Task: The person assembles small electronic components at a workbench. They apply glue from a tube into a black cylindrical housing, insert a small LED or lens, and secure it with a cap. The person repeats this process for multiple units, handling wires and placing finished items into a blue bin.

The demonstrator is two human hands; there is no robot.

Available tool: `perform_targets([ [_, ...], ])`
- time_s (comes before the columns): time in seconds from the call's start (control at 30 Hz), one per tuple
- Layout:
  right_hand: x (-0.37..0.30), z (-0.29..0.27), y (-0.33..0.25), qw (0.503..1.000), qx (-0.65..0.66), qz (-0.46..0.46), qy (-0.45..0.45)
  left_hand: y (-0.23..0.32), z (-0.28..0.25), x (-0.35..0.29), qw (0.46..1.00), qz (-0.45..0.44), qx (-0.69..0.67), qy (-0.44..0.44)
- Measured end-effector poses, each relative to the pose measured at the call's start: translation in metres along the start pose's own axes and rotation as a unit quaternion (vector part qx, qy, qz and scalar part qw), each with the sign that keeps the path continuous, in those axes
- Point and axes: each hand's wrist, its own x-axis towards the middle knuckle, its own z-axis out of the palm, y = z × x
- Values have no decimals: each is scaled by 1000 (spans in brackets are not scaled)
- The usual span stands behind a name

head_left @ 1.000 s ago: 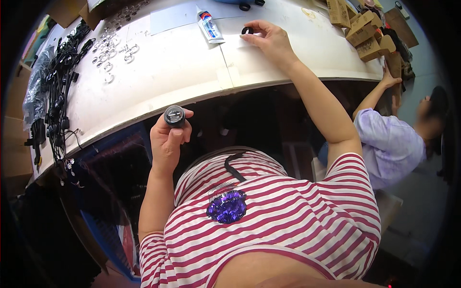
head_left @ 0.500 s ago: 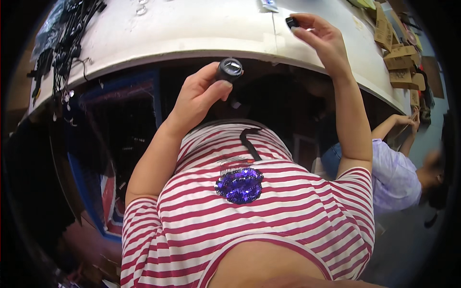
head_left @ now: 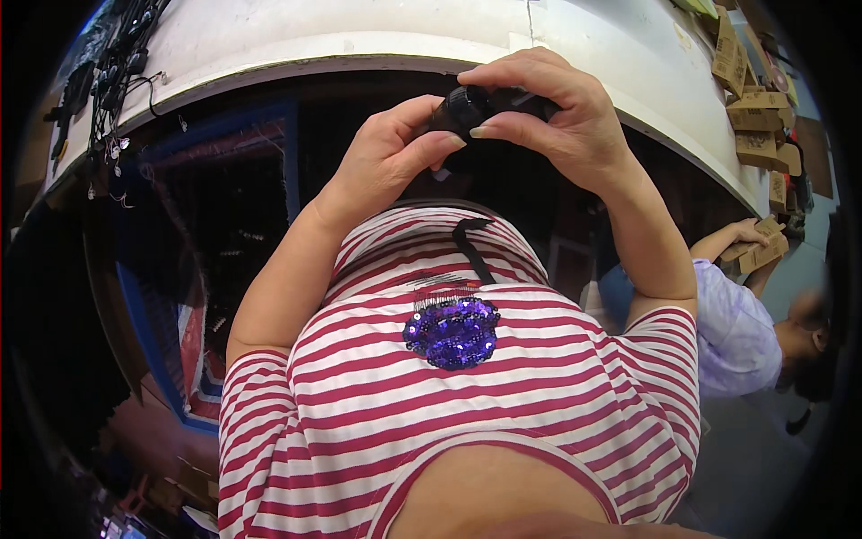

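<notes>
- At upper left of the frame: a tangled bundle of thin black cables (head_left: 135, 63), hanging over the near edge of a long white table (head_left: 314, 34).
- At mid left: a straight-sided blue frame (head_left: 142, 323), in shadow below the table.
- At upper centre: a bare left hand (head_left: 386, 148), bent inward, nearly closed, gripping a short black cylindrical piece (head_left: 465, 110) between thumb and fingers, just before the table edge.
- Right of centre, near the top: a bare right hand (head_left: 570, 112), arched, partly open, pinching the same piece with thumb and forefinger; cannot tell the contents of the dark hollow under the palm.
- At upper right: small brown cardboard boxes (head_left: 757, 148), clustered.
- Below those: a co-worker in pale purple (head_left: 736, 341), holding another box (head_left: 752, 255).
</notes>
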Motion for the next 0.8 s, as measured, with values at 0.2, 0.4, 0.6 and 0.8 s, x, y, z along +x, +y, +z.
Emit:
perform_targets([
  [0.2,10,1,-17,993,-93,63,-26,0,5,-7,993,38,69,88],
  [0.4,8,2,-30,995,-79,14,-58,7,-3,-13,995,84,54,14],
  [0.6,12,12,-42,994,-95,22,-42,20,-5,-31,998,58,17,32],
  [0.8,18,-3,-35,970,-182,-12,-162,22,-9,-42,992,86,76,48],
])
